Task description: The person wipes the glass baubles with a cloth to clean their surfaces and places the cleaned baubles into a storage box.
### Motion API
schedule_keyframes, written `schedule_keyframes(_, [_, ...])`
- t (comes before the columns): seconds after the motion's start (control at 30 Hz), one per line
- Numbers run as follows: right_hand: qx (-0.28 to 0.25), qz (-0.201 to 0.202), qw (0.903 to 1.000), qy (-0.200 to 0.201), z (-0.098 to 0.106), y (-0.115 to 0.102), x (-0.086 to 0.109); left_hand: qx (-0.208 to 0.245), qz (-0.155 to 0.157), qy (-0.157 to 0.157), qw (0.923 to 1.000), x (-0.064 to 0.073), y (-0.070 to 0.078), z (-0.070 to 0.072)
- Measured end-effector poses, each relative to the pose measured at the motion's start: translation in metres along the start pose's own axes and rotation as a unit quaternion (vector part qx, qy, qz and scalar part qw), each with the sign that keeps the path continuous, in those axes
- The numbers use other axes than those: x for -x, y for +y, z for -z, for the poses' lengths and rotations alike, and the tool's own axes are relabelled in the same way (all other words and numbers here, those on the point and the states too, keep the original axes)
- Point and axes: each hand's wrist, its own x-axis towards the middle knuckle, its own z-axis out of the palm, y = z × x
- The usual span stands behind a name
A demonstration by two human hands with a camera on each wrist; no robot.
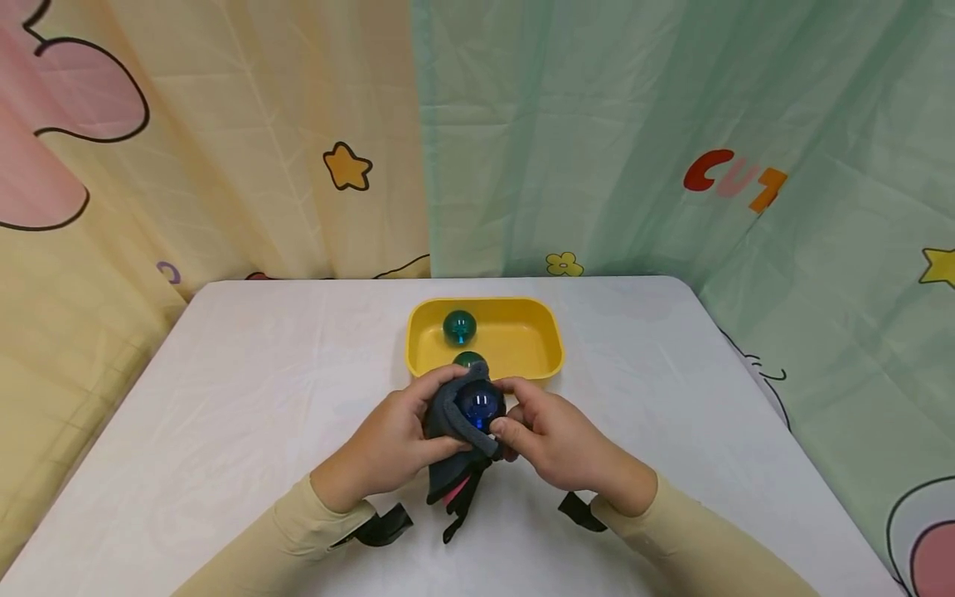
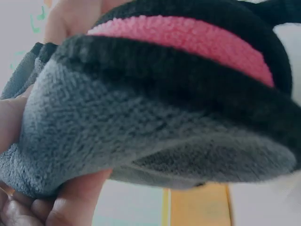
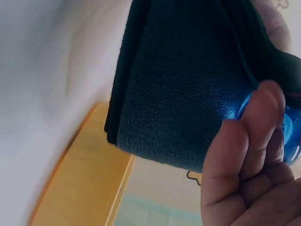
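Above the near side of the yellow tray (image 1: 515, 332), my left hand (image 1: 395, 439) grips a grey fleecy cloth (image 1: 443, 474) with black edging. A pink layer (image 2: 188, 35) shows between its black edges in the left wrist view. A clear blue ball (image 1: 480, 406) sits in a fold of the cloth, partly wrapped by it. From the other side, my right hand (image 1: 555, 439) pinches the ball with curled fingers and thumb. The cloth (image 3: 174, 84) and my fingers cover much of the ball (image 3: 292, 136) in the right wrist view.
Inside the tray lies a teal ball (image 1: 459, 327). A second green ball (image 1: 469, 358) is at the tray's near side, partly hidden behind the cloth. Black straps hang near both sleeves over the white table (image 1: 298, 348). Printed curtains (image 1: 567, 124) stand behind it.
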Motion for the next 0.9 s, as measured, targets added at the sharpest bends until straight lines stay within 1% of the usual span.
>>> schedule_keyframes(0.1, [-0.010, 0.008, 0.9998, 0.015, -0.0013, 0.0017, -0.0015, 0.012, 0.006, -0.002, 0.9999, 0.0006, -0.0016, -0.0001])
schedule_keyframes(0.17, [0.002, 0.023, 0.9992, 0.031, -0.0031, 0.0021, -0.0026, 0.021, 0.011, 0.004, 0.9997, 0.0008, -0.0031, -0.0004])
schedule_keyframes(0.27, [0.042, 0.056, 0.9962, 0.052, -0.0046, 0.0022, -0.0035, 0.039, 0.014, 0.013, 0.9990, 0.0009, -0.0041, -0.0008])
schedule_keyframes(0.37, [0.085, 0.089, 0.9911, 0.050, -0.0029, 0.0022, -0.0028, 0.050, 0.007, 0.018, 0.9986, 0.0006, -0.0040, -0.0003])
schedule_keyframes(0.43, [0.119, 0.108, 0.9856, 0.053, -0.0012, 0.0023, -0.0024, 0.051, 0.005, 0.018, 0.9985, 0.0009, -0.0039, 0.0002])
schedule_keyframes(0.5, [0.149, 0.122, 0.9797, 0.057, 0.0000, 0.0025, -0.0024, 0.046, 0.005, 0.018, 0.9988, 0.0009, -0.0038, 0.0007])
schedule_keyframes(0.57, [0.165, 0.126, 0.9761, 0.064, 0.0006, 0.0032, -0.0026, 0.044, 0.008, 0.012, 0.9989, 0.0007, -0.0036, 0.0005])
schedule_keyframes(0.6, [0.160, 0.123, 0.9775, 0.063, 0.0009, 0.0037, -0.0028, 0.045, 0.009, 0.010, 0.9989, 0.0003, -0.0036, 0.0004])
schedule_keyframes(0.63, [0.141, 0.116, 0.9815, 0.058, 0.0011, 0.0043, -0.0029, 0.047, 0.009, 0.007, 0.9988, -0.0001, -0.0031, 0.0001])
schedule_keyframes(0.7, [0.083, 0.089, 0.9917, 0.041, 0.0014, 0.0057, -0.0030, 0.050, 0.008, 0.001, 0.9987, -0.0009, -0.0027, -0.0005])
schedule_keyframes(0.73, [0.055, 0.072, 0.9952, 0.035, 0.0016, 0.0062, -0.0030, 0.051, 0.008, -0.001, 0.9987, -0.0012, -0.0023, -0.0008])
schedule_keyframes(0.77, [0.029, 0.057, 0.9975, 0.031, 0.0018, 0.0064, -0.0031, 0.051, 0.009, -0.002, 0.9986, -0.0014, -0.0020, -0.0009])
schedule_keyframes(0.8, [0.014, 0.049, 0.9982, 0.030, 0.0020, 0.0064, -0.0031, 0.049, 0.010, -0.001, 0.9988, -0.0014, -0.0021, -0.0010])
schedule_keyframes(0.83, [0.011, 0.049, 0.9983, 0.030, 0.0020, 0.0061, -0.0031, 0.044, 0.011, 0.001, 0.9990, -0.0012, -0.0021, -0.0009])
schedule_keyframes(0.9, [0.044, 0.058, 0.9967, 0.035, 0.0020, 0.0050, -0.0030, 0.034, 0.011, 0.009, 0.9993, -0.0009, -0.0029, -0.0004])
